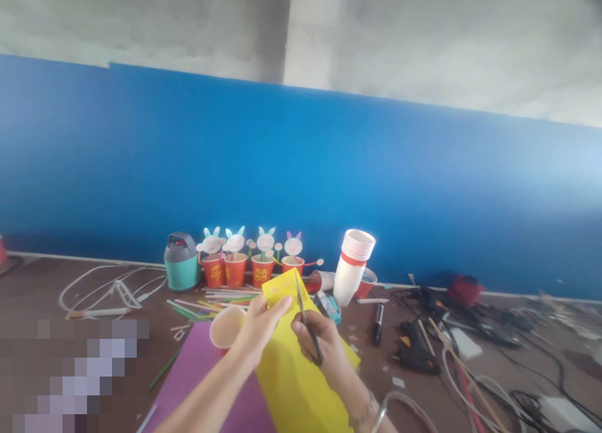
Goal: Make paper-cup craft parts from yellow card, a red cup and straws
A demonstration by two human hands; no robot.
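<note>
My left hand (261, 326) pinches the edge of a yellow paper sheet (291, 383), which hangs down toward me. Faint round outlines show near the sheet's top. In my right hand (324, 336) is a pair of scissors (303, 314) with dark handles, their blades pointing up at the sheet's upper right part. Beneath lies purple paper (197, 370). A paper cup (226, 327) stands just left of my left hand, its mouth toward me. Behind the sheet, several red cups (236, 271) hold rabbit-faced paper figures (266, 240).
A teal lidded container (182, 263) stands left of the cups. Straws (221, 298) lie before them. On the right are stacked white cups (352, 263), a black marker (377, 324), a black glue gun (416, 351) and tangled cables (470, 383). A blue panel (301, 169) rises behind.
</note>
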